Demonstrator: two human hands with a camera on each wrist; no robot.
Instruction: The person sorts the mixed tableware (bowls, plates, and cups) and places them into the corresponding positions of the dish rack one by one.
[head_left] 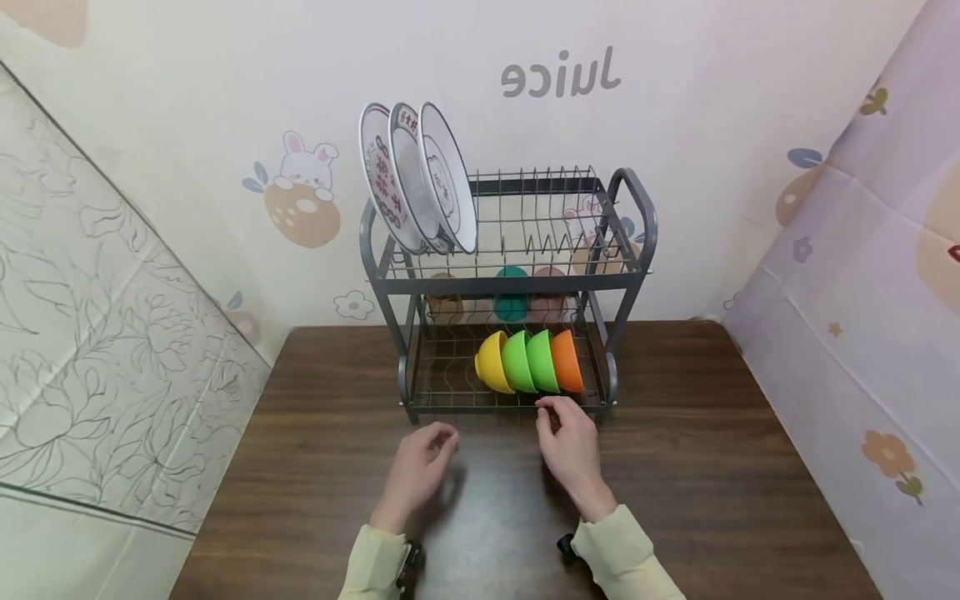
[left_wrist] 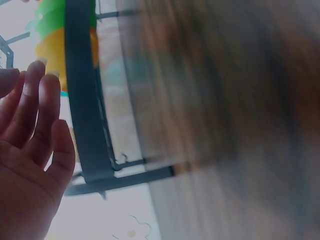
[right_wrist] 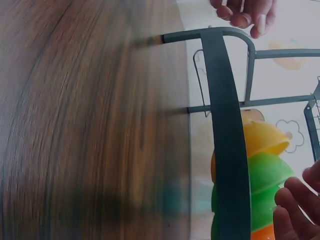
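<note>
My left hand (head_left: 418, 468) hovers over the table in front of the rack's lower left, its fingers loosely bent around nothing. Close before the row of bowls is my right hand (head_left: 570, 446), also with relaxed fingers and nothing in them. A yellow bowl (head_left: 492, 362), two green bowls (head_left: 542, 362) and an orange bowl (head_left: 567, 362) stand on their sides, nested, on the lower shelf. In the right wrist view the fingertips appear near the green bowls (right_wrist: 267, 175); I cannot tell whether they touch. The left wrist view has the yellow bowl (left_wrist: 51, 50) beyond the left fingers.
A dark two-tier dish rack (head_left: 517, 285) stands against the wall. Three patterned plates (head_left: 450, 179) lean upright at its upper left. Behind the bowls are a teal cup (head_left: 512, 293), a brownish cup (head_left: 446, 298) and a pinkish cup (head_left: 548, 293). The wooden table (head_left: 705, 467) extends around it.
</note>
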